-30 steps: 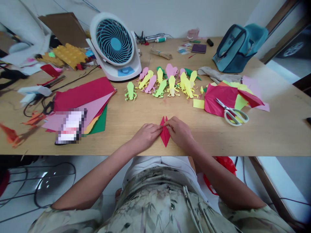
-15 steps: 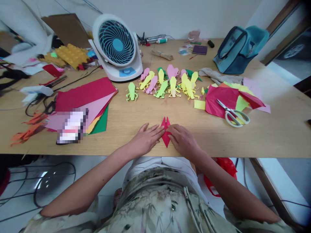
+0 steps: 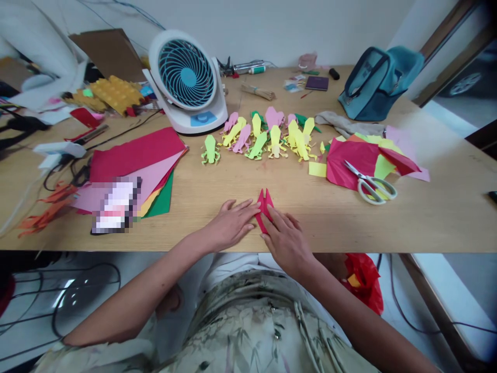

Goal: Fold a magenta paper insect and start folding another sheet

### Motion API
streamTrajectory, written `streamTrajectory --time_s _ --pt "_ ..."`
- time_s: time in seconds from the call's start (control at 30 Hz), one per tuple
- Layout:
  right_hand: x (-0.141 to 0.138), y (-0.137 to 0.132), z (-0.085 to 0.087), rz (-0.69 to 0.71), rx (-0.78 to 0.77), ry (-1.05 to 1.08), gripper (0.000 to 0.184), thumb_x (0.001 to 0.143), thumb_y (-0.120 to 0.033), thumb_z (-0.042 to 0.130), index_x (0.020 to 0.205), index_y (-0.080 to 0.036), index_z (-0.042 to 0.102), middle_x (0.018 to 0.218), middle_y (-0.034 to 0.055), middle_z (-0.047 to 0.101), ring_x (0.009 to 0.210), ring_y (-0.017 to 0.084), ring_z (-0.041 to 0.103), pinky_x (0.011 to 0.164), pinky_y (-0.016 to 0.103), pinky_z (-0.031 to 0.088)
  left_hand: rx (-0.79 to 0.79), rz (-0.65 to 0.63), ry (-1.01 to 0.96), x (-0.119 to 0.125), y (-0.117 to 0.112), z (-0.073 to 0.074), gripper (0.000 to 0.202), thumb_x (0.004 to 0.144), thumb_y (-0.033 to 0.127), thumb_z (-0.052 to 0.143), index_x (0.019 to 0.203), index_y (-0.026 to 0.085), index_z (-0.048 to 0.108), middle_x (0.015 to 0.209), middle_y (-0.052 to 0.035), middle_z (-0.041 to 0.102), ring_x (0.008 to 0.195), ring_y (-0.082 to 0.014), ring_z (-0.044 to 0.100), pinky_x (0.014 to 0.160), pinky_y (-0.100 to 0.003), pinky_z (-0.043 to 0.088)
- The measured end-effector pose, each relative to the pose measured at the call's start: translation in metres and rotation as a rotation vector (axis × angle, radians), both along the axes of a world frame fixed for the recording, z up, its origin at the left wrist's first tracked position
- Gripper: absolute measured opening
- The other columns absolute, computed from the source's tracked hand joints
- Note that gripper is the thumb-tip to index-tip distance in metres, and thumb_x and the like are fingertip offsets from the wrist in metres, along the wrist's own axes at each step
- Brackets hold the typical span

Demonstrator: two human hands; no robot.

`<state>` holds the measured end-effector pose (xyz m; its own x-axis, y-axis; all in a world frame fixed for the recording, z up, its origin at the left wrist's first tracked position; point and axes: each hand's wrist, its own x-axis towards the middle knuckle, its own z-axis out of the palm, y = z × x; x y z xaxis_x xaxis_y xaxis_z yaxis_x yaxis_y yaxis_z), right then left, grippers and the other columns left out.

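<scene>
A red folded paper [image 3: 264,201] lies flat on the wooden table near its front edge, with two split points facing away from me. From the left side, my left hand [image 3: 230,224] rests on the table, fingers stretched out and tips on the paper's left edge. My right hand [image 3: 286,235] lies over the paper's lower right part, its fingers spread and flat. The paper's bottom tip is hidden under that hand. Farther back stand several folded paper insects in green, yellow and pink, among them a light green one [image 3: 210,150].
Scissors [image 3: 368,182] lie on crumpled red and yellow paper [image 3: 341,166] at the right. To the left are coloured sheets [image 3: 135,155], a phone [image 3: 116,204] and orange paper figures [image 3: 42,217]. A fan [image 3: 189,77] and a blue bag [image 3: 373,88] stand behind.
My right hand has slid down and flattened over the paper's lower part, covering its bottom tip. My left hand has barely moved. The view has tilted slightly.
</scene>
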<state>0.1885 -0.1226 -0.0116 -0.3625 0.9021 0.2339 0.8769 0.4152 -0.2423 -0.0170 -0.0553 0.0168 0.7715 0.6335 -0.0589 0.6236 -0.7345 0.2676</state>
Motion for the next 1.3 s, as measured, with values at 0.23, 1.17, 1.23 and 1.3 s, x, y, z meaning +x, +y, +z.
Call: streamTrajectory --time_s 0.23,1.17,1.23,1.3 --pt "-0.002 0.0 0.002 0.0 0.006 -0.032 0.042 0.1 -0.024 0.048 0.141 -0.016 0.056 0.153 0.0161 0.05 0.139 0.028 0.047 0.114 0.045 0.031 0.093 -0.038 -0.055 0.003 0.019 -0.008 0.05 0.105 0.042 0.029 0.144 0.021 0.051 0.153 -0.0135 0.051 0.144 -0.0276 0.042 0.115 -0.054 0.023" --pt "0.049 0.033 0.01 0.169 -0.144 0.432 0.04 0.095 -0.019 0.048 0.134 -0.017 0.055 0.13 0.0135 0.066 0.121 0.023 0.063 0.103 0.04 0.049 0.103 -0.162 0.097 0.003 0.022 -0.014 0.081 0.095 0.072 0.028 0.161 0.027 0.017 0.169 -0.016 0.014 0.154 -0.0398 0.017 0.116 -0.068 0.013" --pt "0.052 0.051 0.013 0.06 -0.151 0.431 0.032 0.095 -0.019 0.049 0.124 -0.017 0.061 0.117 0.0123 0.071 0.107 0.023 0.068 0.094 0.037 0.052 0.106 -0.168 0.079 0.003 0.022 -0.013 0.081 0.095 0.072 0.03 0.161 0.027 0.018 0.168 -0.0167 0.017 0.153 -0.0405 0.018 0.116 -0.069 0.014" --pt "0.05 0.07 0.018 -0.047 -0.142 0.343 0.027 0.092 -0.02 0.053 0.115 -0.015 0.066 0.107 0.0129 0.071 0.095 0.023 0.069 0.085 0.034 0.053 0.112 -0.172 0.07 0.003 0.022 -0.013 0.079 0.095 0.071 0.032 0.161 0.029 0.021 0.168 -0.0171 0.018 0.153 -0.0417 0.02 0.115 -0.07 0.014"
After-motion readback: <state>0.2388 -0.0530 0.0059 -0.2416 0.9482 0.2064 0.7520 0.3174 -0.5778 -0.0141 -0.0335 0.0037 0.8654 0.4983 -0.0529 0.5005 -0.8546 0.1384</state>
